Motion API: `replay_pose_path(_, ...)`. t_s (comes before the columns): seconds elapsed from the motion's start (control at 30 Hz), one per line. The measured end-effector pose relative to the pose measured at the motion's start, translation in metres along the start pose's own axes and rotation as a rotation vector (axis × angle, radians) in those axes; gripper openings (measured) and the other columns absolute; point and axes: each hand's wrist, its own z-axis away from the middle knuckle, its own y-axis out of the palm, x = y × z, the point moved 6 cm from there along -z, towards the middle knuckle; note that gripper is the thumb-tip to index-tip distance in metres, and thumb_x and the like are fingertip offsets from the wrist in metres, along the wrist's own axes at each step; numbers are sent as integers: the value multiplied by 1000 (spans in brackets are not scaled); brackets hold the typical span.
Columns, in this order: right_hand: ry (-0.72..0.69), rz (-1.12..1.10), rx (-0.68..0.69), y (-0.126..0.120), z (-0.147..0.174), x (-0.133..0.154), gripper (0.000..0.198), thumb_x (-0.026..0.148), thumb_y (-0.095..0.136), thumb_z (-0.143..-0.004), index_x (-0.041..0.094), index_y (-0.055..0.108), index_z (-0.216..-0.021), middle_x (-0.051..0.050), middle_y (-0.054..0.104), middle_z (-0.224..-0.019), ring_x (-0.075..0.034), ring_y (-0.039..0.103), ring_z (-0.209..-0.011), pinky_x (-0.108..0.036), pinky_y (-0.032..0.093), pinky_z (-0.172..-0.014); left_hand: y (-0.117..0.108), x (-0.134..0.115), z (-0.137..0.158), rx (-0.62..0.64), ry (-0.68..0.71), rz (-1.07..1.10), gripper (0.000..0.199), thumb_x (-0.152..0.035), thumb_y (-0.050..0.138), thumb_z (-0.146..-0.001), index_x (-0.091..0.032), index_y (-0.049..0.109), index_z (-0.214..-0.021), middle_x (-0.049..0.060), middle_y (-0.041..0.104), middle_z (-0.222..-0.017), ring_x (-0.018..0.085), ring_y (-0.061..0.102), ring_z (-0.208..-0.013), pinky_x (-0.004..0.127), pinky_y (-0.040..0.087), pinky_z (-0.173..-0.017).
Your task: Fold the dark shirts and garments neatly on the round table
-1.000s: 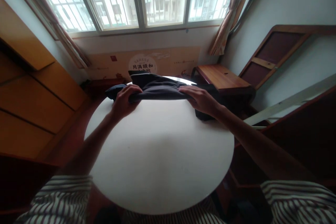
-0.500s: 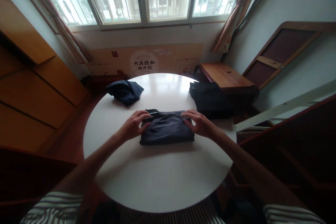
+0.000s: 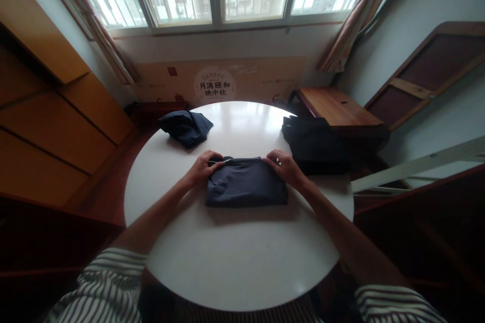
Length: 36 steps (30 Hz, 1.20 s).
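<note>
A folded dark grey garment (image 3: 246, 184) lies flat on the white round table (image 3: 242, 257), its kind hidden by the folding. My left hand (image 3: 206, 166) pinches its far left corner between thumb and fingers, where a thin white edge and a bit of black cloth show. At the far right corner, my right hand (image 3: 282, 165) is closed on the fabric, thumb toward the garment. The garment's near edge rests on the tabletop, untouched.
A crumpled-looking dark navy cloth bundle (image 3: 186, 127) sits at the table's far left. Folded black clothing (image 3: 316, 145) lies at the far right, by the table's edge. Beyond it stands a low wooden table (image 3: 339, 106). Orange-brown cabinets (image 3: 45, 126) line the left side.
My fingers have gone from resting spread over the garment's sides to pinching its far corners. The garment's top looks smoother. The view has shifted slightly.
</note>
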Motion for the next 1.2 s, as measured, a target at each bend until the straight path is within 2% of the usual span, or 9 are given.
replay_pose_path(0.2, -155, 190, -160, -15, 4, 38, 29, 39, 51, -98, 22, 60, -76, -9, 61, -83, -25, 57, -85, -39, 46, -83, -16, 16, 0, -28, -147, 56, 56, -57, 72, -77, -18, 66, -116, 9, 68, -105, 21, 65, -86, 30, 53, -69)
replay_pose_path(0.27, -225, 223, -112, -10, 8, 65, 32, 37, 49, -100, 22, 59, -74, -7, 59, -78, -23, 55, -79, -36, 46, -77, -26, 20, 1, -17, -165, 26, 58, -60, 74, -72, -17, 69, -110, 9, 66, -100, 21, 62, -86, 27, 51, -64)
replay_pose_path(0.47, -640, 341, 364, 63, 33, 159, 32, 48, 57, -95, 17, 63, -90, -9, 63, -88, -22, 54, -79, -34, 42, -67, -30, 25, 3, 55, -159, 90, 46, -56, 78, -69, -17, 69, -90, 1, 57, -84, 12, 52, -69, 22, 45, -58)
replay_pose_path(0.57, -750, 452, 376, 97, 40, 176, 22, 31, 58, -96, 12, 65, -103, -12, 63, -96, -24, 54, -87, -36, 41, -68, -27, 23, 1, -13, -120, 160, 41, -55, 77, -71, -17, 68, -85, 3, 57, -92, 13, 53, -74, 22, 45, -60)
replay_pose_path(0.67, -831, 489, 390, 117, 47, 178, 18, 12, 51, -96, 13, 68, -90, -11, 62, -93, -22, 51, -85, -36, 38, -66, -22, 27, -1, -52, -147, 292, 42, -55, 74, -73, -17, 67, -91, 4, 61, -96, 14, 57, -78, 24, 46, -63)
replay_pose_path(0.8, -918, 450, 442, 128, 60, 177, 21, 15, 54, -95, 15, 65, -77, -9, 60, -91, -21, 48, -81, -36, 35, -65, -19, 39, -5, -155, -232, 382, 43, -52, 72, -74, -15, 65, -96, 2, 63, -79, 15, 56, -69, 24, 42, -61)
replay_pose_path(0.9, -939, 417, 454, 131, 70, 178, 20, 16, 54, -96, 16, 64, -79, -7, 60, -88, -21, 47, -81, -36, 34, -67, -22, 42, -7, -228, -229, 351, 41, -48, 74, -71, -15, 67, -95, 5, 65, -90, 13, 55, -69, 24, 43, -61)
replay_pose_path(1.03, -904, 334, 415, 122, 67, 181, 18, 14, 51, -97, 15, 62, -83, -6, 59, -84, -19, 47, -77, -34, 34, -69, -24, 38, -5, -162, -259, 384, 53, -46, 82, -64, -16, 66, -105, 8, 66, -104, 15, 61, -78, 24, 47, -63)
replay_pose_path(1.2, -546, 276, 307, 70, 23, 152, 23, 21, 49, -100, 15, 64, -84, -8, 61, -85, -19, 51, -78, -32, 37, -70, -30, 37, 3, -116, -371, 412, 66, -54, 84, -62, -12, 63, -109, 11, 67, -105, 18, 65, -80, 28, 53, -64)
